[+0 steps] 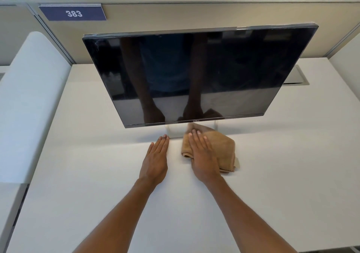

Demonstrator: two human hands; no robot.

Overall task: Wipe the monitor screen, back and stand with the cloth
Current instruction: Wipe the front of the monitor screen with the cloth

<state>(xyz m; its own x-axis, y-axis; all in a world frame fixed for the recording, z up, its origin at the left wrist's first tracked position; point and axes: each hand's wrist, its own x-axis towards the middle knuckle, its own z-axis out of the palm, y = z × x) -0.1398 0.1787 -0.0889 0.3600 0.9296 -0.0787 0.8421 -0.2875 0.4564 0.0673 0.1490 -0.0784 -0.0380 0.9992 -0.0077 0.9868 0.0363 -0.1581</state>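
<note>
Monitor screen (194, 68): glossy black, mirror-like, reflects forearms. Bezel edge: thin, satin metallic-looking sheen. Stand base (176, 133): smooth, pale silver finish. Cloth (222, 147): tan, soft napped fabric, matt, folded. Surface (272, 175): white, smooth, matt laminate look. Partition panel (194, 15): beige, matt.

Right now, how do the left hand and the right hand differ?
The right hand presses flat on the tan cloth; the left hand lies on the bare desk. The right hand reaches over the stand base; the left hand's fingertips stop at its edge. Both are open, palm down.
</note>
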